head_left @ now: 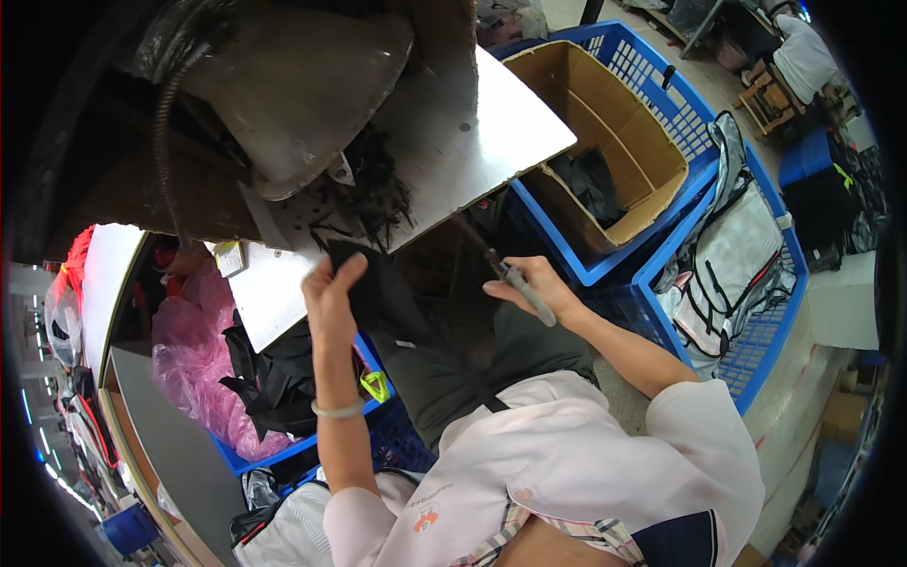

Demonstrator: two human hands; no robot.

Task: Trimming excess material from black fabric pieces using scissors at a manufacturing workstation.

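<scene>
So right now I'm holding up a piece of black fabric with my left hand, thumb and fingers pinched on its left edge, right at the near edge of the metal work table. The fabric is hanging down from my grip toward my lap, just below the pile of black thread scraps sitting on the tabletop. My right hand is clamped around a grey pen-shaped tool, tip pointing up and left toward the fabric but not touching it yet as far as I can tell. My hands are apart, with the cloth between them. Off to the right there's a cardboard box sitting in a blue crate, and nearer on that side another blue crate with grey and white bags in it. On my left there's a pink plastic bag and more black pieces in a crate. What I'm worrying about: I'm only gripping one edge, so the fabric is floppy, and if the tool comes in while it's swinging, the tip could land in the wrong spot or snag. My left thumb is also sitting close to where the tip is heading, so a slip could poke me. And those loose scraps are hanging near the table edge, so bumping them would drop fluff all over the piece.
</scene>
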